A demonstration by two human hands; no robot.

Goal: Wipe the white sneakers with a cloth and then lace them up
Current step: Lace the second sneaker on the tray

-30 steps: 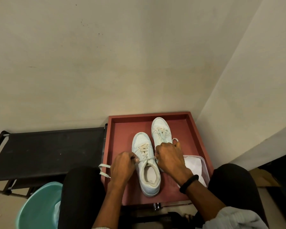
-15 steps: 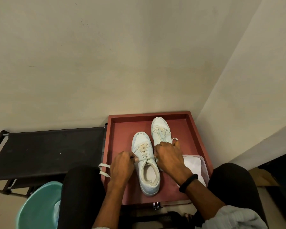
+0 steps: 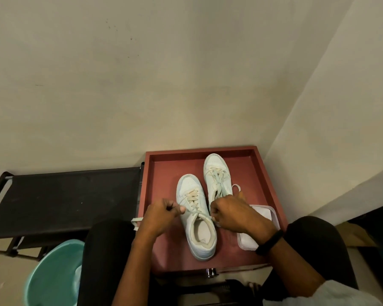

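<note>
beige walls (image 3: 142, 85) are meeting in a corner behind a red tray (image 3: 271, 173), where a nearer sneaker (image 3: 197, 221) and a farther sneaker (image 3: 216, 171), both white, are lying side by side, toes to the wall. a seated person's left hand (image 3: 161, 215) and right hand (image 3: 232, 213) are gripping the nearer sneaker's lace (image 3: 192, 198), fingers (image 3: 181, 209) curled tight, holding its ends taut to either side. a white cloth (image 3: 263, 214) is sitting in a clear tub (image 3: 243, 245) under the right wrist.

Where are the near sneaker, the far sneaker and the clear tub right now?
near sneaker (image 3: 200, 233), head view, on its insole.
far sneaker (image 3: 215, 164), head view, on its toe cap.
clear tub (image 3: 273, 210), head view, on the far right corner of its rim.
</note>
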